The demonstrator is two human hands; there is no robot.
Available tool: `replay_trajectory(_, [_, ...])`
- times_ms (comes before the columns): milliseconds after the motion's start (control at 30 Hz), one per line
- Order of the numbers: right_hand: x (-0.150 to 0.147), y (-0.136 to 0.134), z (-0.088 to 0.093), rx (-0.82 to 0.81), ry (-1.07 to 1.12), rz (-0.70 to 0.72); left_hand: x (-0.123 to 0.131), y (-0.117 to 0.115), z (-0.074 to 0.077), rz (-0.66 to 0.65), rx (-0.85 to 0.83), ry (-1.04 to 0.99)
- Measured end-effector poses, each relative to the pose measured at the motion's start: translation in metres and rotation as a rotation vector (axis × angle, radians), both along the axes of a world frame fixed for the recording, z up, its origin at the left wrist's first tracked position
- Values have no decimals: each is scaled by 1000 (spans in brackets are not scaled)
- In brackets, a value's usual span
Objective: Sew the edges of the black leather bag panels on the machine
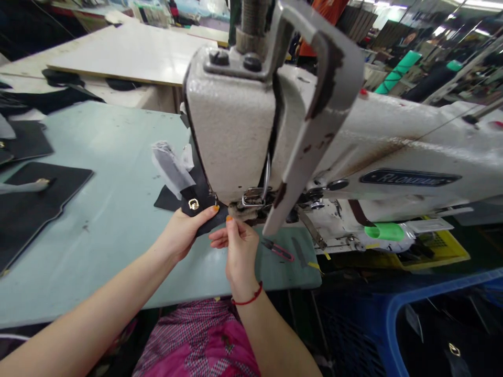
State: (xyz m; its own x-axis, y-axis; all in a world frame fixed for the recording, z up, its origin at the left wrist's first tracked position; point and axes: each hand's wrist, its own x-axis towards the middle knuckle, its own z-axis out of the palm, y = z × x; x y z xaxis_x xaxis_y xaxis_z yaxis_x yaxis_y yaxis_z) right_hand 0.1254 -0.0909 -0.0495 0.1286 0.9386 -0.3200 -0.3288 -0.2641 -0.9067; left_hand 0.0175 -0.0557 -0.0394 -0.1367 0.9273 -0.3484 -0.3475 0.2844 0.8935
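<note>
Left hand: The left hand [176,235] is holding the black leather piece [204,201] near the needle area. Its thumb lies on top of the piece and the other fingers are behind it, so this grip is closed on the leather.

Right hand: The right hand [238,251] is just below the same piece. The tip of its thumb touches the lower edge, and the index finger reaches under toward the left hand. I cannot tell if this grip is really clamped on the leather.

Leather piece: It lies flat on the tabletop [98,246], partly under the presser foot [251,198] of the sewing machine [231,120]. A gold buckle [193,204] is fixed on it, beside the left thumb. A white strip [171,167] lies at its far side.

Wrist: A red string bracelet [247,298] is around the right wrist.

Near the hands: Small snips with a pink handle [279,250] lie on the tabletop, just beside the right hand.

Rest of tabletop: Black panels [39,188] with stitched edges lie on the left side.

Below: A blue plastic crate [393,324] stands at the lower right, and a pink checked garment [196,340] is on the person's lap.
</note>
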Motion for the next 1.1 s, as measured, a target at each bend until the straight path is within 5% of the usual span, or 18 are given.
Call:
replay_trajectory(367, [15,-2,1,22,-37,53,34,-32,-6,234,136,-32])
replay_trajectory(700, [41,2,2,46,-95,201,85,-54,-11,612,156,-95])
replay_trajectory(967, [68,10,10,134,-306,295,125,-78,-5,551,125,-260])
replay_trajectory(1100, [80,4,13,204,-409,338,131,-85,-15,452,68,-275])
